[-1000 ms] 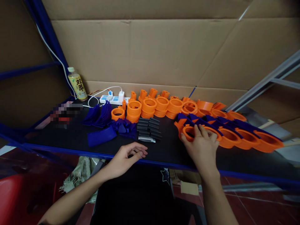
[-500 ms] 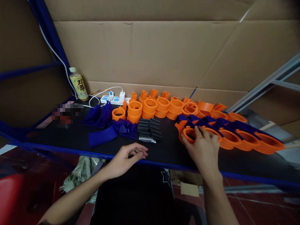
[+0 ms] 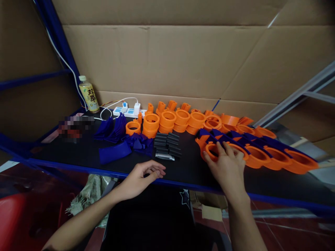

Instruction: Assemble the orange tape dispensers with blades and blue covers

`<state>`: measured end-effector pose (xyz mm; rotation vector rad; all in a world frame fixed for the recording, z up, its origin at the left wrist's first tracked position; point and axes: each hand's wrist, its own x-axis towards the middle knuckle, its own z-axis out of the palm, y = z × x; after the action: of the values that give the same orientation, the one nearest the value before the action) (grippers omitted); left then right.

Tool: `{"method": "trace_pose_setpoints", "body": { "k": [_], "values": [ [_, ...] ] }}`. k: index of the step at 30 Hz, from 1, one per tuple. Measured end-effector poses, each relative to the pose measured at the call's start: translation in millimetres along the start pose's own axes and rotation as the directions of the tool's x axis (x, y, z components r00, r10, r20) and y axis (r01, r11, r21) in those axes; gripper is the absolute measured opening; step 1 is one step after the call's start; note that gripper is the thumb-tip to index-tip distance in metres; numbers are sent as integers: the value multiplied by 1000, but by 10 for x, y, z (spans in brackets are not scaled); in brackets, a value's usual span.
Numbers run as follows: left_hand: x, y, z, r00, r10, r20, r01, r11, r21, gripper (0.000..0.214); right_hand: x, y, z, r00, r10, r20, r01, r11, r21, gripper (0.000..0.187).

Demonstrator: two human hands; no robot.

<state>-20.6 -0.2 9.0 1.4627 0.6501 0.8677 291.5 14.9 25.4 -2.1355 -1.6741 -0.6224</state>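
Note:
My right hand (image 3: 227,166) lies on the nearest orange ring (image 3: 211,150) in a row of orange rings fitted with blue pieces (image 3: 264,151); its fingers curl over the ring's rim. My left hand (image 3: 142,175) rests at the front edge of the black shelf (image 3: 78,153), fingers loosely curled with nothing visible in them. Just beyond it sit a stack of black and grey blocks (image 3: 166,144) and loose blue plastic pieces (image 3: 123,146).
Stacked orange rings (image 3: 167,120) line the back by the cardboard wall. A drink bottle (image 3: 89,94) and a white power strip (image 3: 127,111) with cables stand at the back left. A blurred object (image 3: 74,126) lies at the left. Blue shelf frame bars run along the edges.
Both hands hold nearly still. Only the view shifts slightly, so everything sits a little higher and to the right.

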Motion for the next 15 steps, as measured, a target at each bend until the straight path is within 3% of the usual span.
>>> {"method": "trace_pose_setpoints", "body": {
  "k": [10,13,15],
  "values": [
    [2,-7,-5,1000,1,-1,-1,1000,6,32,-15,-45,-7,1000,21,-23,-21,1000,1,60],
    [11,-9,3,1000,4,-3,-4,1000,-2,32,-21,-241,-148,991,-69,-112,89,980,177,56],
    [17,-8,9,1000,11,-10,-11,1000,-1,33,-8,-494,-320,968,-211,-132,245,904,350,51]
  ]
}}
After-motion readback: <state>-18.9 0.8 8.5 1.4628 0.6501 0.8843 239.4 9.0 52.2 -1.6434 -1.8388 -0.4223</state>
